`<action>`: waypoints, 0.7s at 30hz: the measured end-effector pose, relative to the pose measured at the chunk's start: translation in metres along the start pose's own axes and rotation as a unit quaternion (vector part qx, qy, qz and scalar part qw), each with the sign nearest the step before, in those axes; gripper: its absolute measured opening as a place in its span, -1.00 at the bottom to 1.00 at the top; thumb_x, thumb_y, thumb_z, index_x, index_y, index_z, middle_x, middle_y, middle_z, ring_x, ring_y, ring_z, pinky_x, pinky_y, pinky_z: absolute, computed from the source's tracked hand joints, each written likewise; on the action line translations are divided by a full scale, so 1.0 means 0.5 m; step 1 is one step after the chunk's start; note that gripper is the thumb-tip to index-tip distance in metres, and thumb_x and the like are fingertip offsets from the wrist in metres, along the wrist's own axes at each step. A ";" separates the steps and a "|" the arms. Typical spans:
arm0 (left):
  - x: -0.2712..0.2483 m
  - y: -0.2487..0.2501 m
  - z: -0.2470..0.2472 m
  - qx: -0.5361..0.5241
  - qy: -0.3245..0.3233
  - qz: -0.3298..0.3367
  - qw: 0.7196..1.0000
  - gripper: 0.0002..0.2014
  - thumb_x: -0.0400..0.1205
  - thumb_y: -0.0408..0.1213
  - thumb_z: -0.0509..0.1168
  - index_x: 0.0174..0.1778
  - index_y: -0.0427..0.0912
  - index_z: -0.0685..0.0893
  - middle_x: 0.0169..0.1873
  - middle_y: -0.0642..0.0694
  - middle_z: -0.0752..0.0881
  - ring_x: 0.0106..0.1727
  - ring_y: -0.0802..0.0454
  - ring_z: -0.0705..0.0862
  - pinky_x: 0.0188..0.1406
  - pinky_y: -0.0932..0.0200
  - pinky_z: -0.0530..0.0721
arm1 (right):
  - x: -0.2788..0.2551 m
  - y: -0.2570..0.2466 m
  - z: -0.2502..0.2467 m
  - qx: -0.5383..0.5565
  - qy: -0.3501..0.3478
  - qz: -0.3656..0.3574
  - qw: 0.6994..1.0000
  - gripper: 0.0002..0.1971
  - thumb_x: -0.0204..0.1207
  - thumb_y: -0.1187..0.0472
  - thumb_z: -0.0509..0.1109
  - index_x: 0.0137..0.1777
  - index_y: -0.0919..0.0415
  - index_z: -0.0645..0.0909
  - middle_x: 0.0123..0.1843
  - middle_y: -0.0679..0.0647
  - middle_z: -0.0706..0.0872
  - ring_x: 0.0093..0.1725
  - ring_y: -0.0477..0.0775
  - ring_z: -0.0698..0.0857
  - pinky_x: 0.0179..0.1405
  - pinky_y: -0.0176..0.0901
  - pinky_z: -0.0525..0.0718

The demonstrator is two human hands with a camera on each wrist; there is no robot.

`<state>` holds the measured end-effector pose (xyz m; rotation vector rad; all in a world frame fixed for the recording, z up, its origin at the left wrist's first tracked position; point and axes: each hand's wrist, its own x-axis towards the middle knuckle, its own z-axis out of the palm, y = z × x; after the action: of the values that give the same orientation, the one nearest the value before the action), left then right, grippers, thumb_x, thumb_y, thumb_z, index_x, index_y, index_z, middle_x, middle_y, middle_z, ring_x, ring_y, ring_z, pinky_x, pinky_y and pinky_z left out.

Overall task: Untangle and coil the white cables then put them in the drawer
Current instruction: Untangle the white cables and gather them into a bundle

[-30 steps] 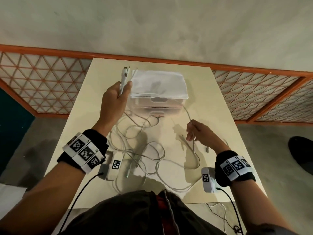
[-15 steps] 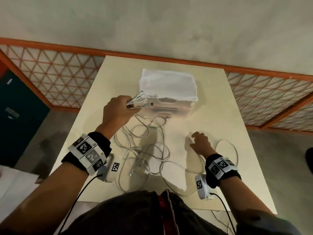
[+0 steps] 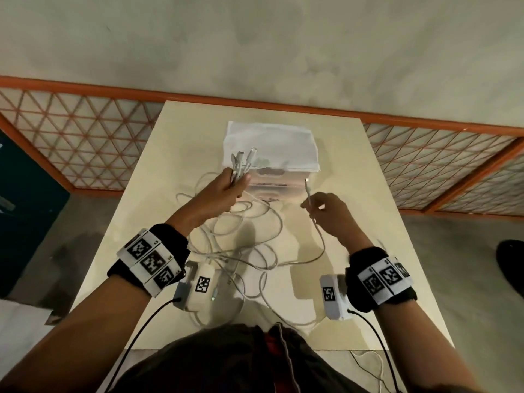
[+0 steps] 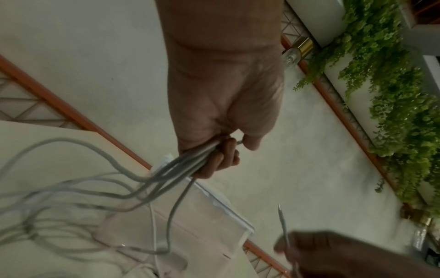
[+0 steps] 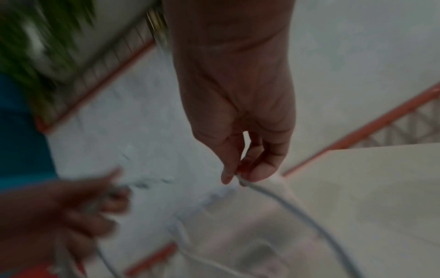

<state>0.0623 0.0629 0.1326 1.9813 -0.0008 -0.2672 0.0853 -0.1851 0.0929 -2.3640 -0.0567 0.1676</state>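
A tangle of white cables [image 3: 243,245] lies on the cream table [image 3: 368,222] in front of a small translucent drawer box [image 3: 280,177] with a white cloth [image 3: 269,143] on top. My left hand [image 3: 226,191] is raised above the table and grips a bundle of several cable ends [image 3: 242,163], plugs pointing up; the cables [image 4: 166,175] hang from its fist [image 4: 221,156]. My right hand [image 3: 326,208] pinches one more cable end [image 3: 309,191] between thumb and fingers [image 5: 240,175], to the right of the left hand, plug upward.
Orange-framed lattice railing [image 3: 85,143] runs behind and beside the table. A dark teal cabinet [image 3: 25,222] stands at the left. Thin cables [image 3: 368,364] trail on the floor at the near right. Green hanging plants [image 4: 393,94] show in the left wrist view.
My right hand has lifted off the table with a single cable end pinched in it. My left hand has tipped its bundle of plugs upward and moved right, toward the drawer box.
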 end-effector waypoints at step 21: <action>-0.033 0.023 0.012 -0.098 -0.079 0.055 0.990 -0.77 0.72 -0.05 0.14 -0.10 -0.11 0.55 -0.26 -0.03 0.58 -0.40 0.14 0.44 -0.35 0.06 0.40 | -0.026 -0.232 0.009 0.298 -0.011 -0.067 0.952 -0.91 0.36 0.32 0.56 -0.18 0.29 0.72 -0.36 0.08 0.75 -0.41 -0.08 0.72 -0.46 -0.54 0.48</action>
<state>0.0464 0.0545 0.1436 1.7533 -0.1794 -0.3382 0.0730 -0.1000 0.1719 -1.7480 -0.1546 0.1242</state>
